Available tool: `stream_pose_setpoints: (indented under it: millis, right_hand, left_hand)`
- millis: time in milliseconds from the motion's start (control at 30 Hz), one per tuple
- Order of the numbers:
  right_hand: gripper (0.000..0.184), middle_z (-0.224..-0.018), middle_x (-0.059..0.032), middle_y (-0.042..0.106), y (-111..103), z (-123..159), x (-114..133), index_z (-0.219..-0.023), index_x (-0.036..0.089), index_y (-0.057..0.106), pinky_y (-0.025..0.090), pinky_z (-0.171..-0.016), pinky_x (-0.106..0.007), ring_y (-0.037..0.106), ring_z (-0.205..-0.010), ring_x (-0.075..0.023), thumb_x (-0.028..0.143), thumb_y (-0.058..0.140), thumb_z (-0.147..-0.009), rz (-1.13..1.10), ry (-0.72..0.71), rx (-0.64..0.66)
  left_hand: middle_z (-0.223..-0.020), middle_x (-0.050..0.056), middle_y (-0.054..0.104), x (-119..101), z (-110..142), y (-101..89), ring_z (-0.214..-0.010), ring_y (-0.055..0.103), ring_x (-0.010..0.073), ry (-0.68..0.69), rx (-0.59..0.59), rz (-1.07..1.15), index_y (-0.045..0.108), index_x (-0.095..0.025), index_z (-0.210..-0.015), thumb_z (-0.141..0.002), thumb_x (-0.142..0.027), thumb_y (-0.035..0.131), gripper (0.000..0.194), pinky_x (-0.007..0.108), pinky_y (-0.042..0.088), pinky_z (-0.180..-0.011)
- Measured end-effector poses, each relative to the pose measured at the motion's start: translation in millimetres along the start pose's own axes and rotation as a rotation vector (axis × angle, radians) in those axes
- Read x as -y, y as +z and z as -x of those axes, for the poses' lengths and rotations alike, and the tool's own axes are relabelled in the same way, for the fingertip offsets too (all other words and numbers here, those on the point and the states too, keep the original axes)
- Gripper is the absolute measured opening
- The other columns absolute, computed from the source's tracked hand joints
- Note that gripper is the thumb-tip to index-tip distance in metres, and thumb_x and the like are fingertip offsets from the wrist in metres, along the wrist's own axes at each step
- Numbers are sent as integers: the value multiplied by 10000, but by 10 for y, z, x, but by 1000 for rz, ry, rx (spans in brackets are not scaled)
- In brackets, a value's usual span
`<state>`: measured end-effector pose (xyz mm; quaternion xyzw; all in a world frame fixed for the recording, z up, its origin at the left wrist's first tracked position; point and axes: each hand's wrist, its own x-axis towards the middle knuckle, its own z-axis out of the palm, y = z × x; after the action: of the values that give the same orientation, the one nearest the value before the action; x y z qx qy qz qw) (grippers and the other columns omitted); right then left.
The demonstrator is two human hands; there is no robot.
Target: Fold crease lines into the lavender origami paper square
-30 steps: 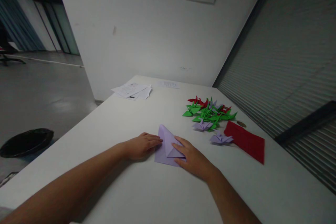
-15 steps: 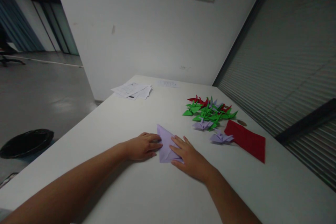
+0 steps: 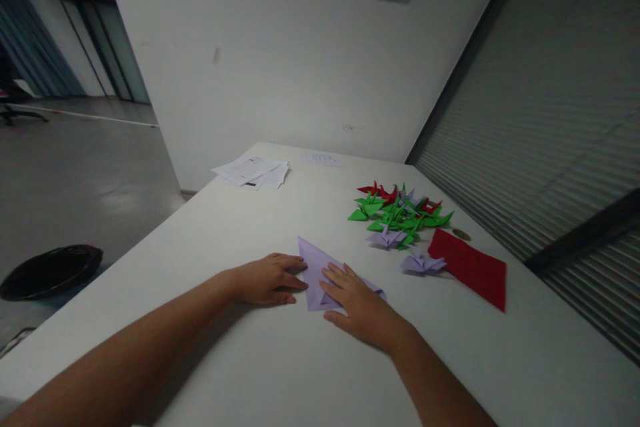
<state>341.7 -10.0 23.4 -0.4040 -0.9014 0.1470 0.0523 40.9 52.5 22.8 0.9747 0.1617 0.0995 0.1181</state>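
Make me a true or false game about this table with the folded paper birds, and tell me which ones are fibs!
1. The right hand is on the lilac sheet. True.
2. The left hand is holding a green bird. False: its fingers are by the lilac sheet's left edge.
3. The red sheet is flat and lies right of the lilac sheet. True.
4. The black bin stands on the table. False: it is down beside it, on the left.
5. The printed papers are farther away than the lilac sheet. True.
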Motion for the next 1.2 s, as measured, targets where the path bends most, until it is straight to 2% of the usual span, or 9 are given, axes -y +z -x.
stream_pose_setpoints:
  millis: [233, 433, 567, 667, 900, 1100, 1200]
  right_hand:
    - [839, -1711, -107, 194, -37, 12, 81, -1617, 228, 329, 96, -1310, -493, 153, -1593, -281, 519, 692, -919, -111, 7, 117]
    - [857, -1728, -84, 102, -89, 23, 149, -1621, 262, 312, 112, -1303, -497, 96, -1599, -306, 535, 702, -909, -145, 51, 196]
    - [801, -1729, -74, 90, -103, 30, 164, -1591, 316, 380, 136, -1291, -512, 103, -1597, -319, 534, 719, -899, -159, 31, 224]
    - [828, -1727, -81, 85, -98, 39, 166, -1593, 314, 372, 147, -1288, -513, 102, -1596, -319, 554, 728, -885, -152, 25, 224]
    - [1052, -1726, -102, 99, -72, 54, 158, -1649, 225, 186, 138, -1304, -471, 113, -1598, -291, 574, 764, -842, -155, 39, 199]
    - [959, -1722, -96, 146, -116, 60, 174, -1609, 252, 346, 172, -1293, -489, 150, -1591, -315, 578, 782, -819, -155, 20, 219]
    - [958, -1724, -86, 126, -130, 61, 191, -1610, 272, 333, 157, -1293, -494, 128, -1594, -317, 556, 791, -818, -162, 22, 231]
  left_hand:
    - [-1551, 181, 510, -15, -2, -61, -1457, 446, 397, 0, 38, 21, 675, -281, -1372, -974, -554, 581, 492, 530, 379, -1178]
    - [-1579, 177, 474, 13, 20, -62, -1483, 401, 408, 29, 36, 72, 667, -277, -1383, -950, -572, 611, 526, 527, 355, -1196]
    - [-1594, 131, 468, -9, 24, -83, -1494, 392, 380, 26, 18, 134, 678, -317, -1365, -933, -565, 644, 499, 510, 330, -1216]
    - [-1629, 112, 423, -13, 28, -93, -1505, 374, 376, 15, 28, 161, 692, -334, -1345, -926, -557, 659, 476, 521, 319, -1219]
    - [-1613, 137, 440, 5, 19, -78, -1472, 419, 396, 44, 5, 161, 705, -315, -1334, -911, -550, 681, 485, 537, 323, -1210]
    - [-1618, 139, 434, -23, 10, -111, -1484, 401, 402, 30, 34, 162, 705, -308, -1336, -917, -556, 670, 489, 547, 319, -1206]
    - [-1619, 153, 427, -34, 5, -123, -1485, 395, 413, 11, 60, 155, 708, -301, -1335, -919, -558, 667, 491, 561, 314, -1206]
